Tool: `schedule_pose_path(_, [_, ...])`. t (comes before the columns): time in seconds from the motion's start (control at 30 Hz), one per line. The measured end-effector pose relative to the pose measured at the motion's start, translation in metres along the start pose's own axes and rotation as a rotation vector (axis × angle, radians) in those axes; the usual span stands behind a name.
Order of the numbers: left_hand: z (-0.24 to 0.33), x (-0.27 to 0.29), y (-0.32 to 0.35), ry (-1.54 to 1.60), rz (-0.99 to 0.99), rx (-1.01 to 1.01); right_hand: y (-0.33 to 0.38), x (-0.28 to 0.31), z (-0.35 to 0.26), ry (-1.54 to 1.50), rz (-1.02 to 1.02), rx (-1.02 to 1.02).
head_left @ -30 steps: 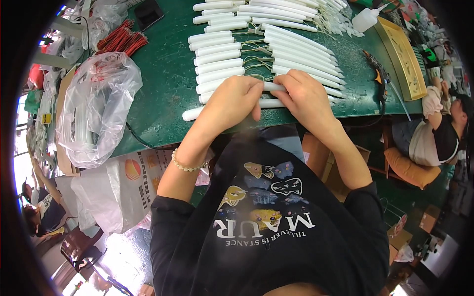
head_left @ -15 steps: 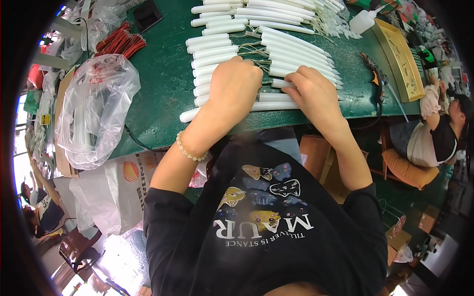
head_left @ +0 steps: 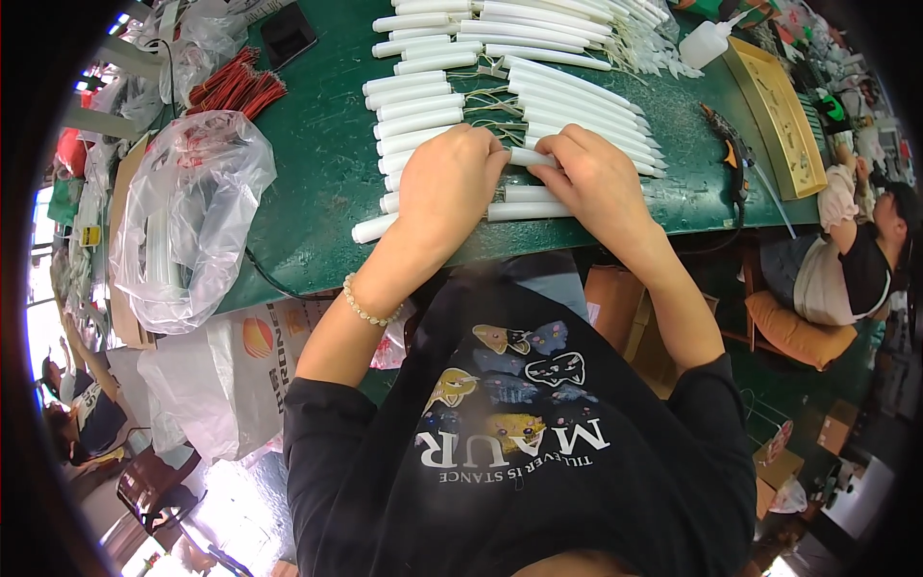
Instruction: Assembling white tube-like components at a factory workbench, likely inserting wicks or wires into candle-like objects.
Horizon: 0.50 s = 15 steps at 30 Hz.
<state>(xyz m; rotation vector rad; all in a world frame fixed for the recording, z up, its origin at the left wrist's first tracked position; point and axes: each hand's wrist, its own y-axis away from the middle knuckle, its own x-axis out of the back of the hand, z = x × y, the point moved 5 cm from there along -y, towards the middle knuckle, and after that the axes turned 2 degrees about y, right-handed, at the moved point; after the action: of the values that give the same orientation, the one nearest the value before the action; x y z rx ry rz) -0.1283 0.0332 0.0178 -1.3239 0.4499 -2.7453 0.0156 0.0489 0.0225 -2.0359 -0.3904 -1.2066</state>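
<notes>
Between my hands is a white candle-shaped tube (head_left: 526,157). My right hand (head_left: 594,178) pinches it between thumb and fingers, and its far end is hidden under that hand. My left hand (head_left: 447,178) is closed at the tube's other end; what its fingers hold there is hidden. Around my hands lie rows of short white tubes (head_left: 418,111) on the left and longer white pointed tubes (head_left: 577,91) on the right. Thin wires (head_left: 495,106) run between the two rows. Nearest me, another white tube (head_left: 529,210) lies below my hands.
A green table (head_left: 317,144) carries everything. To the left are a clear plastic bag (head_left: 192,212), a bundle of red wires (head_left: 236,85) and a dark phone-like slab (head_left: 287,35). On the right lie a glue gun (head_left: 735,163), a yellow tray (head_left: 774,115) and a squeeze bottle (head_left: 707,43). A co-worker (head_left: 836,250) sits beyond.
My right hand has moved left with the white tube, bringing its end up to my left fingers. My left hand has shifted slightly toward me.
</notes>
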Motion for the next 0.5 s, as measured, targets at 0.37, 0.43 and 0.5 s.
schedule_pose_path(0.37, [-0.024,-0.008,-0.001,0.455,-0.434,0.384,-0.001,-0.001,-0.004,-0.044,-0.014,0.007])
schedule_pose_path(0.43, [-0.017,0.004,-0.006,0.244,-0.263,0.238,0.0,-0.003,-0.001,-0.067,-0.039,0.008])
schedule_pose_path(0.5, [-0.011,0.012,-0.009,0.034,-0.086,0.094,0.001,-0.011,0.004,-0.034,-0.107,0.008])
